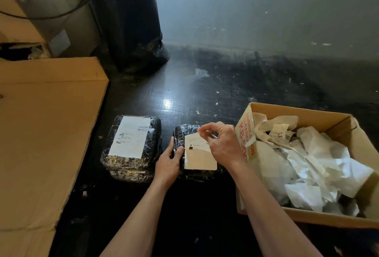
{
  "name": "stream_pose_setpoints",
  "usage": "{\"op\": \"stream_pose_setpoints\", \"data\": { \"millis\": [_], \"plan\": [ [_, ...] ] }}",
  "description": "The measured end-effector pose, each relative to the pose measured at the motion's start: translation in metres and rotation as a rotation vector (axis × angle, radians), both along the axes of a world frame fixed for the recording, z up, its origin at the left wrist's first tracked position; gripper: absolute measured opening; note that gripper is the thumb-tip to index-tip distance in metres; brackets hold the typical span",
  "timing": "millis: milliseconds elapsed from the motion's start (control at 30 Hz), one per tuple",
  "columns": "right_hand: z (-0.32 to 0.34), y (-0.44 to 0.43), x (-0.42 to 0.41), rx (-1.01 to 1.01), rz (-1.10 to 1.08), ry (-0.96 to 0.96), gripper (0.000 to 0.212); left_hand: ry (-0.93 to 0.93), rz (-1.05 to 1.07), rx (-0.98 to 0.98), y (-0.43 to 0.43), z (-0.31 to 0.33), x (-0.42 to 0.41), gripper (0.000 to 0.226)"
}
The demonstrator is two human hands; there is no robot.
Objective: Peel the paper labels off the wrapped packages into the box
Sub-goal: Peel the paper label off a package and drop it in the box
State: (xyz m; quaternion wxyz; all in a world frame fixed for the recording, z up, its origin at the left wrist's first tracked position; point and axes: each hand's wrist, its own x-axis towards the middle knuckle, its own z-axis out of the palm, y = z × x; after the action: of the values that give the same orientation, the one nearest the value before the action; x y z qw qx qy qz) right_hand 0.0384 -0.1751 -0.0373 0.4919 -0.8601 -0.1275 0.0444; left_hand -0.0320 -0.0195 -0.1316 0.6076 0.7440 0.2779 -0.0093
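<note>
- While the person's right grip [222, 144] pinches the upper corner of a white rectangular paper label [200, 159] between thumb and forefinger, its other fingers curl loosely above the paper.
- That label looks lifted at the pinched corner. Its lower part lies flat on the small black plastic-wrapped package [181, 136] directly under the right grip.
- The left grip [169, 160] holds this package at its left edge, with the thumb pressed on the top face and the fingers set against the side.
- Just left of the left grip, close to the held package but apart from it, sits a second black plastic-wrapped package [154, 139]. A larger white printed label [130, 136] is stuck flat across its top, and it rests on another wrapped bundle [131, 174] of the same kind.
- Immediately right of the right grip, very near the wrist, stands an open brown cardboard box [245, 133] with red lettering on the wall facing the grip. Crumpled white paper pieces [307, 164] fill it.
- Well to the left of the left grip lies a large flat piece of brown cardboard [41, 123].
- Beyond both grips, a tall column wrapped in black plastic [131, 20] stands near a grey wall [266, 10].
- Everything rests on a dark glossy floor [184, 92] scattered with small pale scraps.
</note>
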Motion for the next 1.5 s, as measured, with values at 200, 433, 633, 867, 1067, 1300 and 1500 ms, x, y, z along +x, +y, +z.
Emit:
{"op": "stream_pose_setpoints", "data": {
  "millis": [200, 433, 633, 867, 1067, 1300, 1500],
  "plan": [
    [0.000, -0.005, -0.004, 0.039, 0.004, -0.013, 0.033, -0.011, 0.031, 0.003, -0.003, 0.002, 0.001, 0.058],
    [0.007, -0.013, -0.009, 0.010, 0.041, -0.006, 0.031, -0.001, 0.033, -0.006, -0.003, -0.002, 0.001, 0.060],
    [0.009, -0.015, -0.014, 0.041, 0.057, -0.025, 0.030, 0.012, 0.019, -0.011, -0.002, -0.003, 0.001, 0.061],
    [0.014, -0.019, -0.012, 0.044, 0.076, -0.031, 0.029, -0.010, 0.025, -0.014, -0.002, -0.003, 0.001, 0.061],
    [0.018, -0.019, -0.013, 0.054, 0.089, -0.021, 0.023, -0.007, 0.014, -0.012, -0.002, -0.004, 0.000, 0.062],
    [0.023, -0.023, -0.014, 0.083, 0.099, 0.004, 0.018, -0.025, -0.005, -0.071, 0.000, -0.007, -0.001, 0.065],
    [0.026, -0.023, -0.012, 0.089, 0.098, 0.011, 0.020, -0.059, 0.015, -0.098, 0.000, -0.006, -0.007, 0.066]
  ]
}}
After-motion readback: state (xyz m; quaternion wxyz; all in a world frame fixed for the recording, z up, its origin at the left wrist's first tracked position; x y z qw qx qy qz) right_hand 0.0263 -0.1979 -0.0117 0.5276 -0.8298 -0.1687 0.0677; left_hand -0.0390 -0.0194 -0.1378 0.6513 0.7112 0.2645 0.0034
